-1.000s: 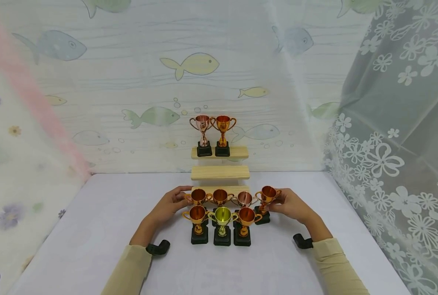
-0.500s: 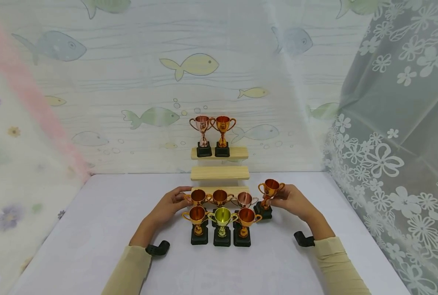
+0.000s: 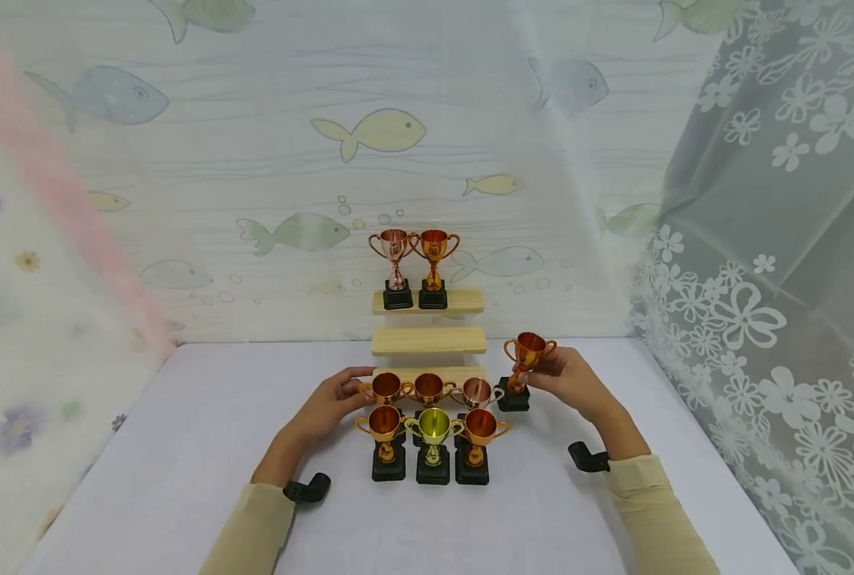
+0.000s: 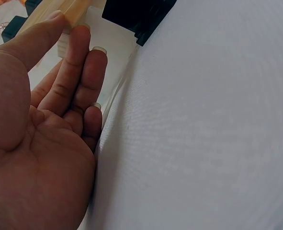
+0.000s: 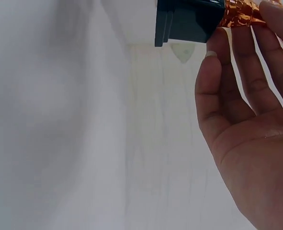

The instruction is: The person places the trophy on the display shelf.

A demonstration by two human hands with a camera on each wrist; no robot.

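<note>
My right hand [image 3: 573, 385] pinches an orange-copper trophy cup [image 3: 530, 351] by its stem, right of the stepped wooden stand [image 3: 429, 341]. In the right wrist view, its dark square base [image 5: 191, 20] sticks out beyond the fingers. My left hand [image 3: 326, 407] rests at the stand's lower left side, beside the trophies. The left wrist view shows that palm [image 4: 40, 172] with loosely bent fingers, fingertips right at a pale wooden board [image 4: 76, 12]. Two rows of trophies fill the front: copper and rose ones behind, and a yellow-gold trophy [image 3: 434, 427] between two orange ones in front.
On the top step [image 3: 466, 301] stand a rose-gold trophy [image 3: 395, 247] and an orange-gold trophy [image 3: 434, 246], side by side at left and middle. A white cloth [image 3: 204, 415] covers the table. Fish-patterned fabric hangs behind; a floral sheer curtain [image 3: 757, 319] is at right.
My right hand has lifted the orange-copper trophy and carried it farther back, up beside the stand, turning it more upright. The left hand has stayed in place.
</note>
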